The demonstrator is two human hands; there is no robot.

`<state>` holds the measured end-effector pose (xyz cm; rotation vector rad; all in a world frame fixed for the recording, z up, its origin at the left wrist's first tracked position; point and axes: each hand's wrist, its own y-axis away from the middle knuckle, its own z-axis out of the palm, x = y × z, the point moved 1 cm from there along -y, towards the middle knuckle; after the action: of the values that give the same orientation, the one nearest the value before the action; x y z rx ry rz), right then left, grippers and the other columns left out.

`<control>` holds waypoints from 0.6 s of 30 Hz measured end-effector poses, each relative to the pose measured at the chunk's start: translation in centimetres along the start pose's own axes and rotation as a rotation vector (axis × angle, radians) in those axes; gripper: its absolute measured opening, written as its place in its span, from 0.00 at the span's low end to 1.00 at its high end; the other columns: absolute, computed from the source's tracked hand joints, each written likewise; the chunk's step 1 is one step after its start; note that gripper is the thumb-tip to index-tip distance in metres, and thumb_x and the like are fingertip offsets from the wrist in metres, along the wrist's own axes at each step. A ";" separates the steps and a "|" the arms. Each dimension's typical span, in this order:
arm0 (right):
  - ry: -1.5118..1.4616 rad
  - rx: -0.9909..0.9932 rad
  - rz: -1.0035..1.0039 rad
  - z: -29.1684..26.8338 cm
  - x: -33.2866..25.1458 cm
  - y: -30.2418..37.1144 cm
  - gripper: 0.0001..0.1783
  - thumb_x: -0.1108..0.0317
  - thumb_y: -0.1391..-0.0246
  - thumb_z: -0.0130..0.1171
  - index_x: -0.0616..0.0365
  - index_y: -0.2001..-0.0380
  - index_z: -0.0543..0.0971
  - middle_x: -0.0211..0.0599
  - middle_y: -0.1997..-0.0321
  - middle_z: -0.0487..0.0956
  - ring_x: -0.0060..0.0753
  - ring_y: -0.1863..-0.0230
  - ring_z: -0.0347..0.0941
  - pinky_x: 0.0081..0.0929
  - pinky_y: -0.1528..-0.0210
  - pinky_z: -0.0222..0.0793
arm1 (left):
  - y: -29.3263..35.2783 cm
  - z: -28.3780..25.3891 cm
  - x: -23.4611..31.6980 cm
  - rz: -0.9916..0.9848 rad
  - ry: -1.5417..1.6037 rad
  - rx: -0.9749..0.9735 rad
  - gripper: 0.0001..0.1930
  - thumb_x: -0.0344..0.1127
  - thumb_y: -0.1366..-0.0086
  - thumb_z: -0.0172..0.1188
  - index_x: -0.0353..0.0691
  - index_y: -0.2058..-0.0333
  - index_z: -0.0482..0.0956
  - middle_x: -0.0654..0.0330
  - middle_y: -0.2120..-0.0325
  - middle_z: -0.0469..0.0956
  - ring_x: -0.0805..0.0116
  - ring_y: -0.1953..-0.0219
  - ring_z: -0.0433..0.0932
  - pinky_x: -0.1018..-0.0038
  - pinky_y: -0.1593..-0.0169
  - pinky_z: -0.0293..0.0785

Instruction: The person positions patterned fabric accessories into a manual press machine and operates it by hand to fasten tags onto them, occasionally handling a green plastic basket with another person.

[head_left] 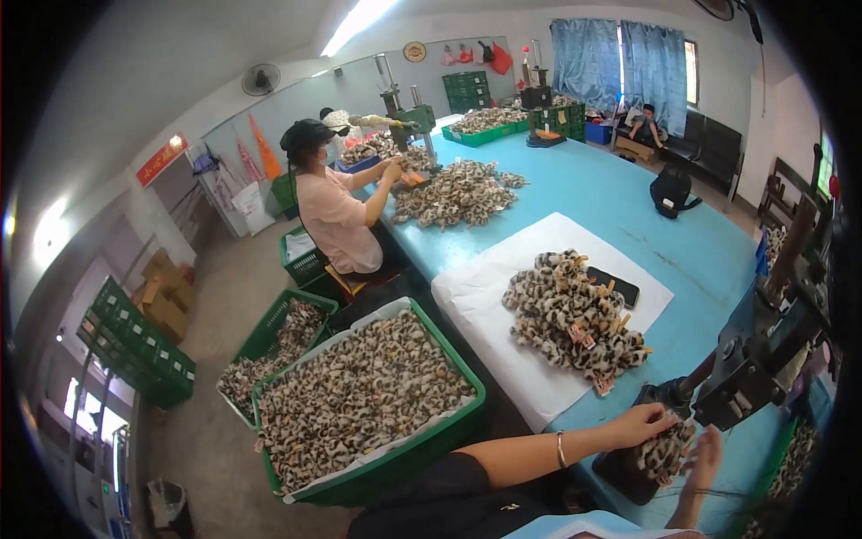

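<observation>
At the lower right, my left hand (643,425), with a metal bangle on its wrist, has its fingers closed on the top of a small spotted plush piece (666,452). The piece is brown, black and cream and lies over the dark base (620,474) of a bench press. My right hand (706,465) stands close to the right side of the piece with its fingers apart; I cannot tell if it touches it. The press's dark head (741,382) hangs just beyond my hands. Farther off, a heap of similar plush pieces (570,314) covers part of a white sheet (485,305).
A black phone (618,287) lies beside the heap. Left of the blue table (575,184) stands a green crate (476,377) full of plush pieces. Across the table a co-worker (337,211) works at another press (415,121). A black backpack (671,191) sits at the far right.
</observation>
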<state>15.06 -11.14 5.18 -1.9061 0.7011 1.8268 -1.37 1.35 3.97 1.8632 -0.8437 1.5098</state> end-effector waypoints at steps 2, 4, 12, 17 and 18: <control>0.001 -0.121 0.105 1.8 2.3 -1.1 0.18 0.66 0.44 0.53 0.63 0.52 0.71 0.30 0.64 0.74 0.19 0.73 0.67 0.23 0.70 0.64 | -0.1 0.8 -1.1 0.066 0.245 0.088 0.18 0.49 0.35 0.52 0.37 0.71 0.68 0.65 0.77 0.66 0.77 0.74 0.64 0.78 0.68 0.65; -0.066 -0.347 0.138 2.6 2.2 -2.6 0.16 0.64 0.45 0.56 0.60 0.56 0.73 0.29 0.62 0.75 0.21 0.68 0.69 0.26 0.66 0.66 | -0.6 1.2 -1.5 0.042 0.349 0.074 0.15 0.46 0.34 0.51 0.38 0.69 0.68 0.67 0.76 0.66 0.79 0.72 0.63 0.79 0.66 0.64; 0.419 0.073 -0.805 4.6 1.0 2.9 0.08 0.78 0.51 0.50 0.69 0.66 0.73 0.50 0.66 0.73 0.55 0.66 0.70 0.37 0.61 0.66 | 1.8 1.0 1.1 0.337 0.478 -0.130 0.06 0.34 0.34 0.51 0.39 0.64 0.66 0.69 0.68 0.65 0.82 0.63 0.62 0.82 0.57 0.62; -0.277 -0.088 -0.302 4.9 1.9 4.6 0.17 0.77 0.52 0.58 0.64 0.57 0.70 0.43 0.61 0.73 0.36 0.57 0.70 0.33 0.56 0.66 | 4.5 0.0 2.4 0.459 0.038 0.044 0.06 0.35 0.34 0.51 0.39 0.66 0.68 0.69 0.69 0.66 0.80 0.64 0.64 0.82 0.59 0.63; -0.193 -0.147 -0.339 4.4 1.8 4.7 0.22 0.78 0.56 0.60 0.63 0.54 0.69 0.44 0.59 0.72 0.39 0.56 0.70 0.34 0.55 0.66 | 5.0 0.0 3.2 0.374 0.339 -0.113 0.07 0.36 0.35 0.53 0.39 0.66 0.69 0.70 0.70 0.67 0.81 0.66 0.65 0.83 0.60 0.63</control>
<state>8.71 -12.36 3.41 -1.7737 0.1700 1.8477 -4.80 -2.13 7.36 1.3636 -1.1260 1.8913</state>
